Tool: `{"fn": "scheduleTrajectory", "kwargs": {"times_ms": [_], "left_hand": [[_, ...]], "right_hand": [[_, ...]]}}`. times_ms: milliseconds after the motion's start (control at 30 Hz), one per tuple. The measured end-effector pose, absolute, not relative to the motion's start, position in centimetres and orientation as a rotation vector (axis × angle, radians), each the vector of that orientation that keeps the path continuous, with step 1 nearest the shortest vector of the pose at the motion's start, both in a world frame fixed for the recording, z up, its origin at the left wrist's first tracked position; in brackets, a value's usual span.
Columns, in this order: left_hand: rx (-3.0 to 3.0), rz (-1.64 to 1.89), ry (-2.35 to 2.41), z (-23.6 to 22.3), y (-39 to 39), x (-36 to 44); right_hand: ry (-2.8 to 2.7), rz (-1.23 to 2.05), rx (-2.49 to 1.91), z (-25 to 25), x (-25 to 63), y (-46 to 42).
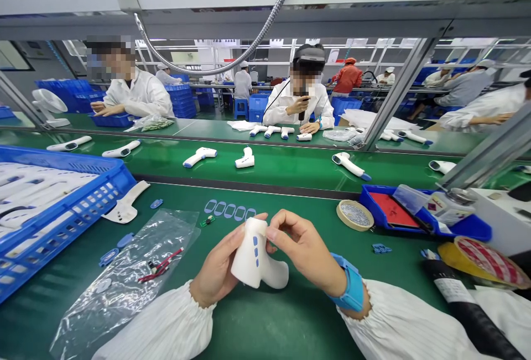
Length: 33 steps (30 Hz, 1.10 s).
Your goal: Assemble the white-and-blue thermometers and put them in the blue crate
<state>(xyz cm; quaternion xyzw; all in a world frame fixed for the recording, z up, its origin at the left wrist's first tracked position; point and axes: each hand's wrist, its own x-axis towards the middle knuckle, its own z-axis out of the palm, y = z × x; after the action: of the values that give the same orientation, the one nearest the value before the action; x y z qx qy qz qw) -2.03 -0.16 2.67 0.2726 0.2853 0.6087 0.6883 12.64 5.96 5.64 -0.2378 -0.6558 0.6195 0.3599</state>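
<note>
1. The glossy green counter (274,327) fills the lower half of the frame.
2. The blue lattice-sided plastic basket (99,197), at left, holds many white plastic parts.
3. The crinkled clear plastic bag (136,249), lower left, has red and black wires (161,269) lying on it.
4. The shallow blue plastic tray (477,230), at right, carries a flat red piece (392,208) and other items.
5. The left grip (218,266), lower centre, is closed around one side of the housing. The right grip (305,244), just right of centre, is narrow, thumb and forefinger at the housing's upper edge; whether they pinch a small part, I cannot tell.
6. The white plastic pistol-shaped housing (244,266) is held above the counter at lower centre. For good work at that edge, the left grip should probably brace the body firmly while the right fingertips use light, even pressure, as the thin shell could slip or mark if forced.
7. The white label (452,290) on the black tube-like object, lower right, has print too small to read. I can make out no brand.
8. The small blue oblong buttons (256,252), three in a line on the housing, show no legible marking.
</note>
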Motion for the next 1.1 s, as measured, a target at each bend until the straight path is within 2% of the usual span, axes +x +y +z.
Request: {"fn": "scheduleTrajectory", "kwargs": {"times_ms": [267,333,467,567,700,900,1100], "left_hand": [[0.624,1.321,0.641,2.7,-0.5,-1.7],[0.595,1.316,0.621,2.7,-0.5,-1.5],[0.484,1.298,0.58,2.4,-0.3,-1.4],[0.422,1.298,0.554,2.3,0.1,-1.7],[0.346,1.392,0.592,2.5,0.9,-2.4],[0.305,1.531,0.681,2.7,1.6,-3.6],[0.51,1.394,1.054,2.3,1.7,-4.0]], "right_hand": [[-1.731,1.354,-0.837,4.7,12.3,6.2],[-1.737,1.433,-0.833,4.5,12.2,6.4],[-1.749,1.834,-0.654,4.1,12.2,7.0],[-1.706,1.924,-0.56,3.8,12.1,7.5],[-1.7,1.885,-0.596,3.2,12.4,7.5],[-2.18,1.788,-0.761,2.2,14.0,6.4],[-1.848,1.696,-0.896,3.8,16.1,6.1]]}}
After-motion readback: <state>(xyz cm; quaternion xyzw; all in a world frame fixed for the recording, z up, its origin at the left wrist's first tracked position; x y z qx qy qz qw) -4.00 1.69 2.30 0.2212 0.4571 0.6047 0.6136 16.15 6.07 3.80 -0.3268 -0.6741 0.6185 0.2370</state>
